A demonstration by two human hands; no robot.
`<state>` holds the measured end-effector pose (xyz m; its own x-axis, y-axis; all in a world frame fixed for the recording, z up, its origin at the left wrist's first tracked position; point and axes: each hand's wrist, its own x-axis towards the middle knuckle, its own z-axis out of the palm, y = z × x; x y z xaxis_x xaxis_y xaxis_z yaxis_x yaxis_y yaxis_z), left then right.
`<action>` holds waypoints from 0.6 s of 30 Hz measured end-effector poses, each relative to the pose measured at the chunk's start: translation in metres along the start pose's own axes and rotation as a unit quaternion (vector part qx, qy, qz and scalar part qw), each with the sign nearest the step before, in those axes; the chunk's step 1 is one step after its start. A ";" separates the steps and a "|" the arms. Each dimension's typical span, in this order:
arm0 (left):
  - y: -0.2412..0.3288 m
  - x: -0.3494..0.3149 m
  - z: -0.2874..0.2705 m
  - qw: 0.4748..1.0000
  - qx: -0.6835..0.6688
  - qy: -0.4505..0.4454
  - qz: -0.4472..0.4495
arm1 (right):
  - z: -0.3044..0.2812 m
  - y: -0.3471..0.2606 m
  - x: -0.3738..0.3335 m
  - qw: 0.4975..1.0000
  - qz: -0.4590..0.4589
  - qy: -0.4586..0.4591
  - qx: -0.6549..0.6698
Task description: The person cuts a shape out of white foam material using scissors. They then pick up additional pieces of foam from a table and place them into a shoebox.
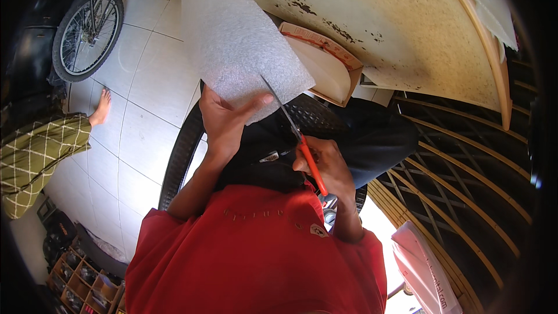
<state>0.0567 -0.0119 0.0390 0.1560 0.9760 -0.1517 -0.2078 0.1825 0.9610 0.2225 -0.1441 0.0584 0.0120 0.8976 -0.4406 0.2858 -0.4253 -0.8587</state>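
Observation:
A sheet of white foam wrap [244, 35] hangs in front of me, its near edge over my lap. My left hand [224, 119] grips that edge, thumb on top and fingers hidden underneath. In my right hand [328, 166] are scissors with orange-red handles [313, 166], the fingers wrapped round the grips. The dark scissor blade [282, 104] lies over the foam near its right corner, pointing up and left. Only one blade shows clearly; the other seems to be beneath the sheet.
An open cardboard box [325, 64] sits beyond the foam, beside a stained pale panel [372, 17]. At left are a bicycle wheel [87, 35] and another person's bare foot [102, 107]. A compartment tray [81, 285] stands lower left; a folding lattice gate [465, 157] is at right.

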 end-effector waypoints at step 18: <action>-0.005 -0.020 0.018 0.992 -0.008 -0.108 -0.069 | 0.005 0.019 0.002 0.997 -0.015 0.079 -0.017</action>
<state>0.0717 -0.0345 0.0413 0.3860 0.8941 -0.2269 -0.1860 0.3164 0.9302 0.2226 -0.1509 0.0398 0.1526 0.9181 -0.3658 0.3202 -0.3961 -0.8606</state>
